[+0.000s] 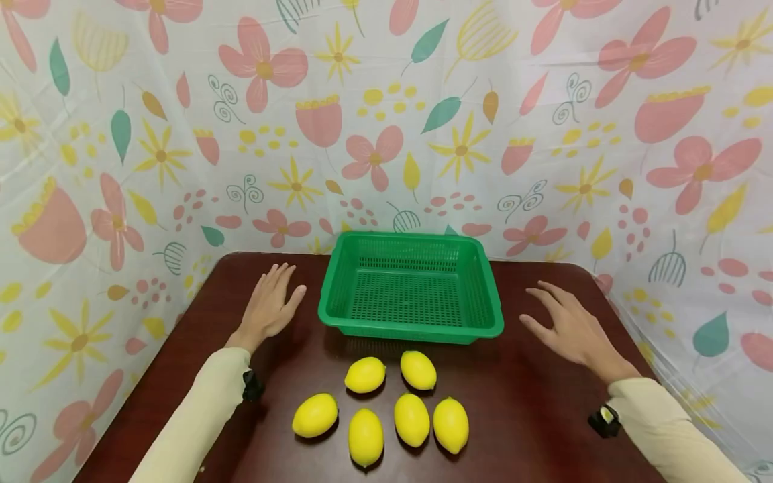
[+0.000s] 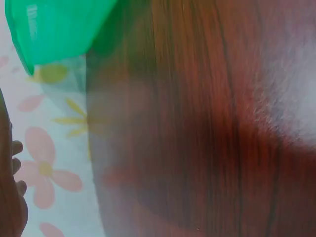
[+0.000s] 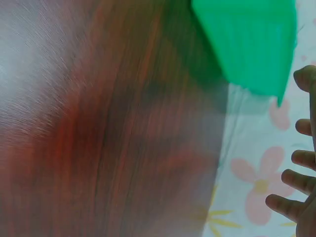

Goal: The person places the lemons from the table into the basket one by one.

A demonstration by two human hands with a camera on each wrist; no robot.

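A green plastic basket [image 1: 410, 331] with slotted walls and floor stands at the back middle of the dark wooden table, with nothing in it. Several yellow lemons lie in front of it, among them one lemon [image 1: 366, 437] at the near middle and another lemon [image 1: 315, 415] at the left. To the left of the basket, apart from it, my left hand [image 1: 267, 305] holds nothing, its fingers extended. On the opposite side my right hand [image 1: 570, 327] is also bare, fingers spread and slightly bent. In the right wrist view, fingertips [image 3: 284, 203] show at the right edge, away from the basket.
The dark reddish-brown table [image 1: 507, 429] has rounded far corners. A white cloth [image 1: 423, 100] printed with flowers and leaves hangs behind it and along both sides. Each wrist carries a small black camera, such as the right wrist camera [image 1: 604, 421].
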